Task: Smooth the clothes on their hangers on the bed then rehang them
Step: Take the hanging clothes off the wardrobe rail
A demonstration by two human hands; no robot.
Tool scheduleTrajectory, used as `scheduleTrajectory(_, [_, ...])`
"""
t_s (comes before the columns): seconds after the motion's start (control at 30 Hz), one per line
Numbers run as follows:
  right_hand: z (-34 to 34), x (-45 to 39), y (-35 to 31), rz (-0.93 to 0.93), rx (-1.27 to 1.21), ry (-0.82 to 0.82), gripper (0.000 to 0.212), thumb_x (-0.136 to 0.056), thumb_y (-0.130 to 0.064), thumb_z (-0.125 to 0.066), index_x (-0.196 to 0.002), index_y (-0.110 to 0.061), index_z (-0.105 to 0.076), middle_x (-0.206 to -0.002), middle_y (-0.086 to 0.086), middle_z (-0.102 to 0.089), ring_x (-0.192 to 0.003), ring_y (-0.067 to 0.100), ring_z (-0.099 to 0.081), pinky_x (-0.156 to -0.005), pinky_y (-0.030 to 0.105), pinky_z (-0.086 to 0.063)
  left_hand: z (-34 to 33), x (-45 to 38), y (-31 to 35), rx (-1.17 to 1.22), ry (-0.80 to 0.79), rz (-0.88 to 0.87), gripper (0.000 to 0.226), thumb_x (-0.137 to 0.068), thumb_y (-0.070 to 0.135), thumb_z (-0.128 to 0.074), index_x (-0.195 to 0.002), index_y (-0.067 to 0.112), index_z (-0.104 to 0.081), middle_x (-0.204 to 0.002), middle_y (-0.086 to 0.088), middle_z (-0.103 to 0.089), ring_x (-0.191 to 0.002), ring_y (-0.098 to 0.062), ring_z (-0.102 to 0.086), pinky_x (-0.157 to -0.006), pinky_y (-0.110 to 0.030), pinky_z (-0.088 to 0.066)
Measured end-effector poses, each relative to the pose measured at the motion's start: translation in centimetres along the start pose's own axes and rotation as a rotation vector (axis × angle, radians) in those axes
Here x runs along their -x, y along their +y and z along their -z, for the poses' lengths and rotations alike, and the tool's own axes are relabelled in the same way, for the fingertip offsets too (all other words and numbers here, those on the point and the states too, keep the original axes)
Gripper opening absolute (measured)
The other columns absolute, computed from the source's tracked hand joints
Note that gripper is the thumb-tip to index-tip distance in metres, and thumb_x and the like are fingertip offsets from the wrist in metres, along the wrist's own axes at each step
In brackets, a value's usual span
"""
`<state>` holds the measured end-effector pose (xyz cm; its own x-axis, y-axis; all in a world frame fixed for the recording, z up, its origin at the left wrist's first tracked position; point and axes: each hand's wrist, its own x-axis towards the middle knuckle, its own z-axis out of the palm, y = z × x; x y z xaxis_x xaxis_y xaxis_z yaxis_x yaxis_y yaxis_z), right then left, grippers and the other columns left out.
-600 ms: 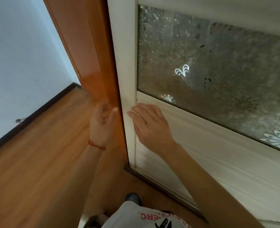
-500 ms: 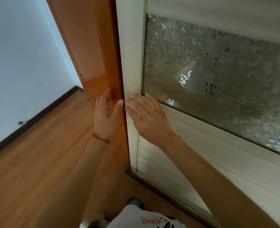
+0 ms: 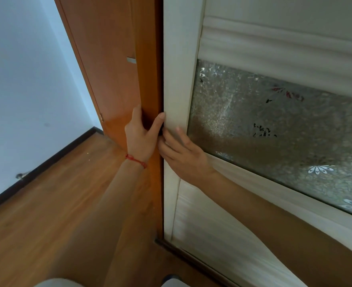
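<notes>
A white sliding wardrobe door [image 3: 177, 65] with a frosted, flower-patterned glass panel [image 3: 274, 129] fills the right half of the view. Its left edge meets an orange wooden side panel [image 3: 148, 59]. My left hand [image 3: 139, 135], with a red string at the wrist, rests on that panel with fingers straight, its thumb touching the door's edge. My right hand [image 3: 183, 154] lies on the door frame, several fingers curled into the dark gap at the edge and one finger straight on the frame. No clothes or hangers are in view.
An orange wooden room door [image 3: 104, 59] stands at the back left beside a pale wall [image 3: 26, 79] with a dark skirting board. Wood flooring [image 3: 46, 224] spreads at the lower left. The wardrobe's floor track [image 3: 191, 259] runs along the bottom.
Both hands have risen and closed in on the seam between door and side panel. My right fingers, flat on the frame before, now hook into the door's edge.
</notes>
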<state>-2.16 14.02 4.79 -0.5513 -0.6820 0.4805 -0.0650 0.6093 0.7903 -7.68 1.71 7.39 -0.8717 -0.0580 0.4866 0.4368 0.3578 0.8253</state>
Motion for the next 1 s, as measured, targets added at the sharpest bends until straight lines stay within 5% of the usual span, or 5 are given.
scheduleTrajectory(0.3, [-0.5, 0.6, 1.3, 0.108, 0.04, 0.015, 0.024, -0.085, -0.025, -0.049, -0.103, -0.019, -0.064, -0.107, -0.005, -0.064, -0.111, 0.015, -0.056, -0.109, 0.04, -0.021, 0.3, -0.2, -0.2, -0.012, 0.017, -0.086, 0.029, -0.087, 0.028, -0.057, -0.096, 0.001, -0.05, -0.063, 0.015, -0.038, -0.059, 0.01, -0.05, -0.052, -0.005, -0.04])
scheduleTrajectory(0.6, [0.8, 6.0, 1.9, -0.23, -0.01, 0.115, 0.013, -0.085, -0.014, -0.056, -0.082, -0.017, -0.069, -0.09, -0.001, -0.07, -0.101, 0.02, -0.048, -0.11, 0.042, -0.016, -0.4, 0.4, -0.4, 0.048, 0.047, -0.027, 0.038, -0.089, 0.034, -0.052, -0.104, -0.001, -0.047, -0.069, 0.013, -0.043, -0.063, 0.014, -0.051, -0.059, -0.003, -0.042])
scheduleTrajectory(0.73, [1.9, 7.6, 2.4, -0.397, 0.03, 0.16, 0.007, -0.082, -0.014, -0.064, -0.086, -0.019, -0.067, -0.094, 0.001, -0.065, -0.099, 0.018, -0.05, -0.114, 0.042, -0.018, -1.2, 1.8, 0.0, 0.033, 0.168, -0.025, 0.051, -0.088, 0.042, -0.05, -0.126, 0.01, -0.04, -0.119, -0.006, -0.053, -0.112, -0.01, -0.052, -0.097, -0.037, -0.046])
scheduleTrajectory(0.87, [2.8, 9.9, 3.7, -0.579, 0.087, 0.149, 0.045, -0.079, -0.02, -0.064, -0.123, -0.021, -0.053, -0.139, 0.01, -0.037, -0.136, 0.025, -0.03, -0.115, 0.046, -0.016, -3.2, 4.8, 4.5, -0.017, 0.336, -0.401, 0.041, -0.087, 0.012, -0.056, -0.124, 0.001, -0.044, -0.133, -0.03, -0.041, -0.13, -0.022, -0.032, -0.114, -0.027, -0.024])
scheduleTrajectory(1.0, [3.9, 12.1, 4.0, -0.788, 0.097, 0.11, 0.09, -0.066, -0.036, -0.072, -0.142, -0.013, -0.029, -0.143, 0.016, -0.023, -0.144, 0.028, -0.013, -0.113, 0.047, -0.02, -6.4, 5.8, 9.3, 0.214, -0.079, -0.494, 0.04, -0.087, 0.024, -0.052, -0.123, 0.006, -0.047, -0.124, -0.006, -0.049, -0.116, -0.005, -0.044, -0.101, -0.012, -0.036])
